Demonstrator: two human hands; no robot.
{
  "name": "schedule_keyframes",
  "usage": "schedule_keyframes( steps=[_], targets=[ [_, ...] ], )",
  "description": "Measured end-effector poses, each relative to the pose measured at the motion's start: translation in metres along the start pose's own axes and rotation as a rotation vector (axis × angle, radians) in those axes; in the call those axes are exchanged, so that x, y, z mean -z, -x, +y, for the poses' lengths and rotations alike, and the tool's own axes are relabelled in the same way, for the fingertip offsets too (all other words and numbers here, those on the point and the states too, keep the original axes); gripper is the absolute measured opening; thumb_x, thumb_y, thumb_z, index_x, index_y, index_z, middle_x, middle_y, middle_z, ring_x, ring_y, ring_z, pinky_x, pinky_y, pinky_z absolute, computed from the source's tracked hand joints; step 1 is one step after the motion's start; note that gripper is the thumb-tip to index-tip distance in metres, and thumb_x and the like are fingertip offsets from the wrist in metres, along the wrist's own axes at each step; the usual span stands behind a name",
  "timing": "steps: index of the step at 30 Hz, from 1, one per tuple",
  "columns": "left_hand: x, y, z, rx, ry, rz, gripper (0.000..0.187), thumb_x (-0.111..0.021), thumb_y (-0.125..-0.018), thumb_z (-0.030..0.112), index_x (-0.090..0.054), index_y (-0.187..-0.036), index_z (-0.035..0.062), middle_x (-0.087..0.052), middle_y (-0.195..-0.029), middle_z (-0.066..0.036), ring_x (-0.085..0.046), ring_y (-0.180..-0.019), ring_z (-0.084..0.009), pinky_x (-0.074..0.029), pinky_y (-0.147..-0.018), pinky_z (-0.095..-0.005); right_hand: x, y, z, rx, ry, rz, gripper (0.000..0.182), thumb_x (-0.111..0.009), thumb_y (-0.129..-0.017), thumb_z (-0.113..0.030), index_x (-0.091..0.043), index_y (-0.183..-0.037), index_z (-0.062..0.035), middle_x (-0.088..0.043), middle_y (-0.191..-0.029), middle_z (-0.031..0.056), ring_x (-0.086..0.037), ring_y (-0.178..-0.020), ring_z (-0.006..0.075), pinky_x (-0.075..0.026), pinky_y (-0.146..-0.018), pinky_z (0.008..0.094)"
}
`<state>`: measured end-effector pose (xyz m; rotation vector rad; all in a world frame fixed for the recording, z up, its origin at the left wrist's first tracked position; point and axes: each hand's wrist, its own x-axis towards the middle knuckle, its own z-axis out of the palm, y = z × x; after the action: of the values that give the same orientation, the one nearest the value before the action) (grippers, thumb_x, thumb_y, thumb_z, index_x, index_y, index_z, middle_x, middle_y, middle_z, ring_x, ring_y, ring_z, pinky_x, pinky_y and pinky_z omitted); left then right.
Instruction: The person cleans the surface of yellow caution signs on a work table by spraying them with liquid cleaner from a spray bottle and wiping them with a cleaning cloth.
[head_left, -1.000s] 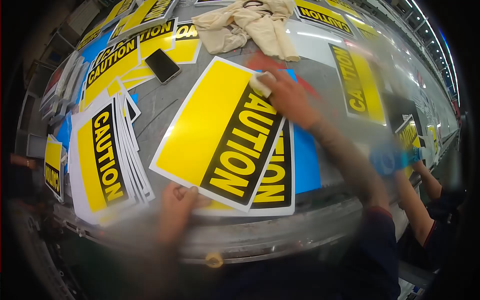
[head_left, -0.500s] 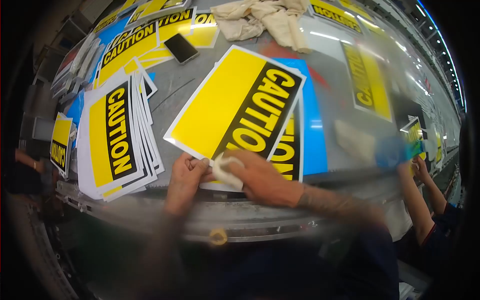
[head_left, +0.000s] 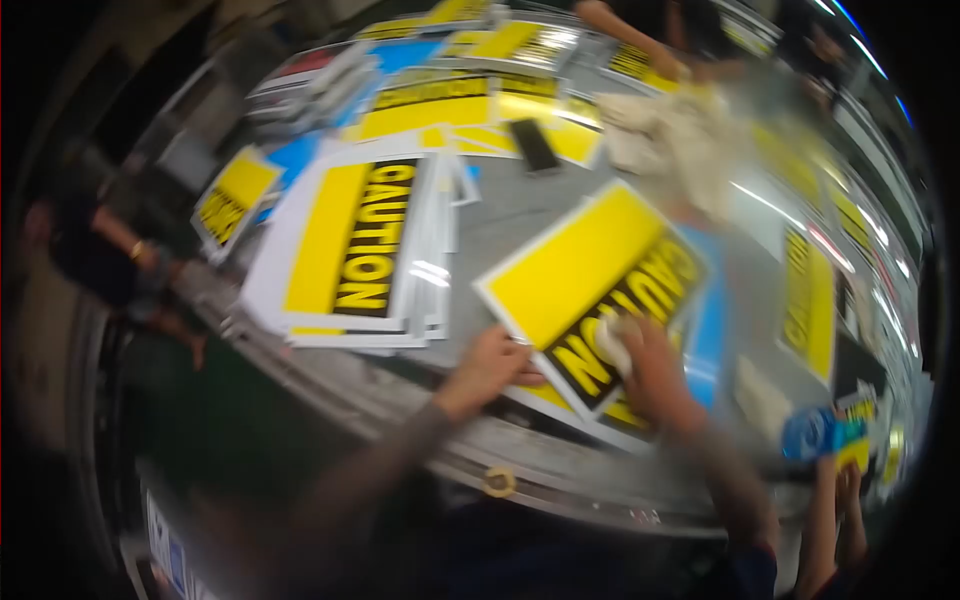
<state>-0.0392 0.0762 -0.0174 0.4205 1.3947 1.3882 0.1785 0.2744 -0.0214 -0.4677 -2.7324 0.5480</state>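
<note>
A yellow and black caution sign (head_left: 570,270) lies tilted in front of me, on top of at least one similar sign. My left hand (head_left: 492,368) is closed at its lower left edge, fingers pinching the border. On the black lettered band, my right hand (head_left: 652,372) presses a bunched white cloth (head_left: 612,345), its fingers wrapped round it. Blue sheet (head_left: 708,300) shows beneath the signs on the right. To the left, near my left hand, sits a fanned stack of caution signs (head_left: 345,240).
A dark phone (head_left: 534,146) and a crumpled cream cloth (head_left: 670,135) lie farther back on the grey table. More signs (head_left: 425,105) spread behind. A blue bottle (head_left: 808,433) is at right, by another person's hands (head_left: 848,485). People stand at left and at the back.
My view has turned, so the table appears shifted right. My right hand has slid the cloth away from my left hand, up onto the black band. Another person's arm now shows at the back.
</note>
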Motion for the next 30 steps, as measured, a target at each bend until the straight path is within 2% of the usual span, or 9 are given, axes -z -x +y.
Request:
schedule_keyframes(
  steps=[4,5,9,12,15,20,27,28,30],
  targets=[
    [0.004,0.005,0.008,-0.07,0.081,-0.091,0.036,-0.063,-0.112,0.01,-0.057,-0.143,-0.0074,-0.076,-0.123,-0.019,-0.081,-0.104,-0.0256,-0.069,-0.093,-0.0353,0.036,0.033,-0.062,0.279,-0.788,-0.569,0.044,-0.073,-0.095,-0.005,-0.065,-0.138,-0.0054,-0.065,-0.147,0.0217,-0.063,-0.136,0.0434,-0.051,-0.114,0.0476],
    [0.009,0.011,0.014,-0.091,0.098,-0.057,0.036,-0.063,-0.112,0.01,-0.056,-0.144,-0.0073,-0.076,-0.124,-0.019,-0.081,-0.105,-0.0259,-0.069,-0.094,-0.0358,0.051,0.034,-0.067,0.298,-0.778,-0.658,0.041,-0.074,-0.094,-0.005,-0.069,-0.134,-0.0055,-0.064,-0.15,0.0207,-0.065,-0.137,0.0405,-0.052,-0.113,0.0464],
    [0.046,0.047,0.035,-0.258,0.223,0.144,0.038,-0.064,-0.112,0.009,-0.056,-0.145,-0.0068,-0.075,-0.127,-0.018,-0.079,-0.113,-0.0273,-0.07,-0.096,-0.0393,0.085,0.076,-0.028,-0.125,-0.843,-0.174,0.047,-0.082,-0.09,-0.028,-0.071,-0.127,-0.0007,-0.072,-0.134,0.0192,-0.073,-0.119,0.0325,-0.058,-0.1,0.043],
    [0.102,0.075,0.044,-0.338,0.211,0.356,0.036,-0.07,-0.108,0.008,-0.059,-0.141,-0.0035,-0.077,-0.117,-0.014,-0.08,-0.098,-0.0218,-0.071,-0.089,-0.0392,0.076,0.107,0.008,-0.533,-0.994,0.13,0.059,-0.079,-0.096,-0.044,-0.067,-0.127,0.0046,-0.069,-0.126,0.0143,-0.068,-0.113,0.0226,-0.056,-0.097,0.039],
    [0.156,0.099,0.051,-0.375,0.242,0.511,0.035,-0.071,-0.107,0.009,-0.061,-0.139,-0.0017,-0.078,-0.115,-0.011,-0.081,-0.092,-0.0192,-0.071,-0.085,-0.0329,0.069,0.117,0.023,-0.582,-0.962,0.223,0.062,-0.079,-0.096,-0.043,-0.066,-0.132,0.0054,-0.07,-0.126,0.0136,-0.067,-0.113,0.0215,-0.055,-0.099,0.0376],
    [0.218,0.112,0.039,-0.359,0.191,0.615,0.031,-0.066,-0.11,0.009,-0.06,-0.137,-0.0042,-0.076,-0.127,-0.014,-0.08,-0.104,-0.0198,-0.068,-0.091,-0.029,0.07,0.107,0.024,-0.522,-0.998,0.24,0.063,-0.079,-0.097,-0.038,-0.064,-0.139,0.0056,-0.07,-0.127,0.012,-0.067,-0.113,0.021,-0.054,-0.101,0.0372],
    [0.207,0.114,0.043,-0.267,0.095,0.671,0.034,-0.061,-0.113,0.009,-0.056,-0.143,-0.0067,-0.072,-0.131,-0.019,-0.078,-0.112,-0.0264,-0.065,-0.105,-0.0391,0.069,0.126,0.039,-0.581,-1.043,0.355,0.066,-0.08,-0.098,-0.038,-0.062,-0.145,0.0044,-0.068,-0.134,0.0128,-0.066,-0.121,0.0219,-0.055,-0.104,0.0374],
    [0.223,0.114,0.033,-0.267,0.045,0.646,0.037,-0.062,-0.114,0.015,-0.056,-0.142,-0.0096,-0.069,-0.139,-0.02,-0.078,-0.117,-0.0303,-0.066,-0.102,-0.0375,0.068,0.13,0.039,-0.589,-1.076,0.36,0.066,-0.08,-0.098,-0.037,-0.062,-0.147,0.0042,-0.068,-0.135,0.0132,-0.067,-0.123,0.0227,-0.055,-0.105,0.0381],
    [0.231,0.121,0.027,-0.218,-0.078,0.641,0.036,-0.06,-0.116,0.019,-0.059,-0.14,-0.0084,-0.075,-0.127,-0.021,-0.08,-0.109,-0.0303,-0.068,-0.093,-0.0395,0.055,0.141,0.051,-0.535,-0.976,0.327,0.066,-0.08,-0.097,-0.034,-0.061,-0.148,0.0039,-0.068,-0.136,0.0138,-0.067,-0.125,0.0236,-0.056,-0.105,0.039]
  ],
)
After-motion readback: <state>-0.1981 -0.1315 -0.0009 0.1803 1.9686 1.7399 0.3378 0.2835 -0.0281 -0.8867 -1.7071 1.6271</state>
